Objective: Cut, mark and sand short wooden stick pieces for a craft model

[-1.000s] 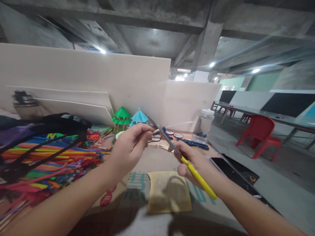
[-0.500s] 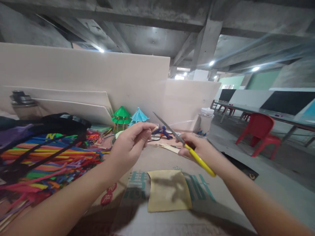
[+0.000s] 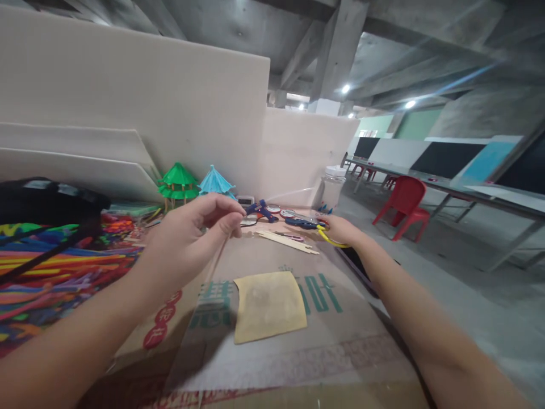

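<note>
My left hand (image 3: pixel 204 224) is raised over the cardboard, thumb and fingertips pinched together; what they hold, if anything, is too small to make out. Reaching to the back right of the table, my right hand (image 3: pixel 340 230) has its fingers at the yellow-handled scissors (image 3: pixel 330 237). Their blades lie low, close to a dark blue-handled tool (image 3: pixel 300 223). A square of tan sandpaper-like sheet (image 3: pixel 270 307) rests on the printed cardboard (image 3: pixel 204 363). Pale wooden strips (image 3: pixel 287 242) lie beyond it, and a blue glue gun (image 3: pixel 266 211) sits behind them.
Green (image 3: pixel 179 177) and light-blue (image 3: pixel 216 180) pavilion-like paper models stand before a white board (image 3: pixel 204 113). Colourful strips (image 3: pixel 63 267) and a black bag (image 3: pixel 51 199) fill the left side. A clear jar (image 3: pixel 332 187) stands at the right edge; a red chair (image 3: pixel 402 204) is beyond.
My right hand has lowered the scissors from mid-air to the back right of the table. My left hand stays pinched, and the view has shifted right and down.
</note>
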{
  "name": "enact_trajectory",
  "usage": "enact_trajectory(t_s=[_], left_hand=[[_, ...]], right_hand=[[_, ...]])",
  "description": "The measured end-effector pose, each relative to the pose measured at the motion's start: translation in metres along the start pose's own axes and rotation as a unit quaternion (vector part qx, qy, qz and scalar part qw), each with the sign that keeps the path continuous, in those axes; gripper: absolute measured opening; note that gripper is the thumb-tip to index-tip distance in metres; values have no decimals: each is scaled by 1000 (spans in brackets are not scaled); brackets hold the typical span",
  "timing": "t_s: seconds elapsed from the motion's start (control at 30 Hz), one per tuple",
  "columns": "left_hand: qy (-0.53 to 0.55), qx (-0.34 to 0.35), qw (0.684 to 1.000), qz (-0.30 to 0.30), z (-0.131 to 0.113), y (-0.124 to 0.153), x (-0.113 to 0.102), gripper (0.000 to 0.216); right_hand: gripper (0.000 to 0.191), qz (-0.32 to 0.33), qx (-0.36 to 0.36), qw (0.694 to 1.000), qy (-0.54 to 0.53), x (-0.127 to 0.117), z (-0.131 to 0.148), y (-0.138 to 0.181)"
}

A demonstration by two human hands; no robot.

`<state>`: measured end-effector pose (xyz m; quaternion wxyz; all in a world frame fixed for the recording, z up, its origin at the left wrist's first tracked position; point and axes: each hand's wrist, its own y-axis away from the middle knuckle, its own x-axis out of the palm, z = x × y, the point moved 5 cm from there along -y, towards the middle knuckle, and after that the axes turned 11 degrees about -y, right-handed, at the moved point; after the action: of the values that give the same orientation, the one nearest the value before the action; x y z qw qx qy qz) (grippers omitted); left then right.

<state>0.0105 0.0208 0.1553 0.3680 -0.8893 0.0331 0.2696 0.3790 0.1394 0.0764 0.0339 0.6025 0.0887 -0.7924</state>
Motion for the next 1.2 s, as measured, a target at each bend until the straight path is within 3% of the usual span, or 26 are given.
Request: enact_trajectory(t_s=[0.13, 0.23, 0.4, 0.5, 0.6, 0.67, 0.73, 0.83, 0.9, 1.0, 1.1, 1.2], left_hand=[[95, -37, 995, 18, 4, -5, -2, 24], [153, -81, 985, 26, 15, -7, 2, 28], [240, -141, 960, 12, 29, -13, 8, 29], [299, -172, 938, 16, 31, -18, 13, 25], [321, -196, 926, 11, 37, -20, 25, 27], [310, -196, 930, 9, 43, -18, 38, 31], [289, -194, 937, 19, 49, -14, 55, 33], [248, -191, 948, 63, 56, -3, 80, 33], [207, -176, 957, 105, 59, 6, 89, 35], [136, -134, 966, 174, 63, 25, 90, 30], [-3, -22, 966, 258, 66, 50, 88, 26], [-144, 78, 934, 318, 73, 73, 93, 40]], right_hand=[[48, -5, -17, 1000, 1, 17, -6, -19], [37, 4, -18, 1000, 1, 26, -12, -31], [33, -14, -30, 999, 0, 31, -16, -30], [31, -60, -48, 997, -13, 26, -6, -20], [49, -113, -87, 989, -45, 19, 26, -1], [77, -131, -148, 976, -93, 18, 63, 18], [87, -169, -293, 910, -240, 13, 109, 47], [49, -166, -357, 859, -328, 11, 158, 81], [45, -188, -340, 846, -366, 10, 170, 94], [53, -197, -249, 851, -419, 17, 163, 98], [61, -77, -234, 886, -393, 40, 166, 97], [55, 26, -269, 897, -350, 63, 177, 98]])
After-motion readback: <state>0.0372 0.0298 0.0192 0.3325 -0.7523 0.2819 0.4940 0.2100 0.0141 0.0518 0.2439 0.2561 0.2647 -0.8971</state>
